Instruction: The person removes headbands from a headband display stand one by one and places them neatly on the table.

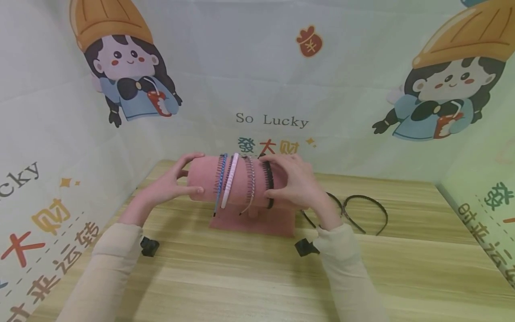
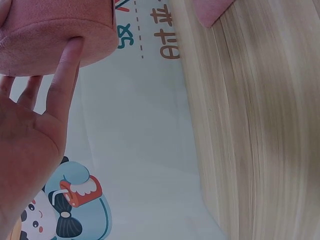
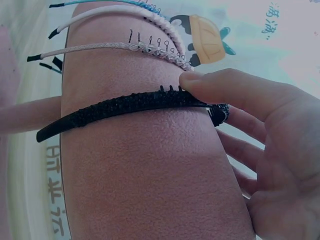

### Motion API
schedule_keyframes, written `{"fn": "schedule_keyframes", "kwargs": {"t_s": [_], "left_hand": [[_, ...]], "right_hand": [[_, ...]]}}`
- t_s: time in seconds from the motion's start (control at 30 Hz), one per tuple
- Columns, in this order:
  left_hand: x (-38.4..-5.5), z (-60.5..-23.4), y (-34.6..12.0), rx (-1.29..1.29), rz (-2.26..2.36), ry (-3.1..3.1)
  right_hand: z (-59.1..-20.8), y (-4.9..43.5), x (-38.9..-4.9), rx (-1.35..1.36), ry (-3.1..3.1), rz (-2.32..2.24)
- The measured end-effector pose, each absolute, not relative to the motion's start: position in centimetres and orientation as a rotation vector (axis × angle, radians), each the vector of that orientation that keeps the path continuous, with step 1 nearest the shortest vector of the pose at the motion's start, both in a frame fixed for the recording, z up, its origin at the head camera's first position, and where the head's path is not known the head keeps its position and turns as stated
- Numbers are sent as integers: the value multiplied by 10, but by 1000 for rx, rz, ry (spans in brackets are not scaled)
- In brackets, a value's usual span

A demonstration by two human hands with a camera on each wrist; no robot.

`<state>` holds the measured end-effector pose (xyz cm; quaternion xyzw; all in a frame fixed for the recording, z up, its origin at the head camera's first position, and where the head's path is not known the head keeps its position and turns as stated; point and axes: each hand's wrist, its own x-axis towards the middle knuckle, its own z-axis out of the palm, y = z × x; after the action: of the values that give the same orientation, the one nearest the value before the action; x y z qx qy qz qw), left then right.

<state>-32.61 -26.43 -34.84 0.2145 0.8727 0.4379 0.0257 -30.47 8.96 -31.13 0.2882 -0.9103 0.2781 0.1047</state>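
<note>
A pink padded headband stand lies as a horizontal roll on a flat pink base. My left hand grips its left end; in the left wrist view one finger presses on the round end face. Around the roll sit a blue headband, a white headband, a silvery braided headband and a black beaded headband. My right hand holds the black one, thumb at its toothed edge and the other fingers behind the roll, partly hidden.
Black headbands lie on the wooden table to the right, one partly behind my right forearm. Small black devices show at both wrists. A printed white cloth rises behind and at both sides.
</note>
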Motion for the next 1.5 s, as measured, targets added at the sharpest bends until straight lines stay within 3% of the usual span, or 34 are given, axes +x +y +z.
{"fn": "schedule_keyframes", "kwargs": {"t_s": [0.77,1.5], "left_hand": [[-325,-351,-265,633,1329,2695],[-325,-348,-264,627,1326,2699]], "right_hand": [[-316,96,-296,970,-2484,1238],[-308,97,-286,857,-2450,1511]]}}
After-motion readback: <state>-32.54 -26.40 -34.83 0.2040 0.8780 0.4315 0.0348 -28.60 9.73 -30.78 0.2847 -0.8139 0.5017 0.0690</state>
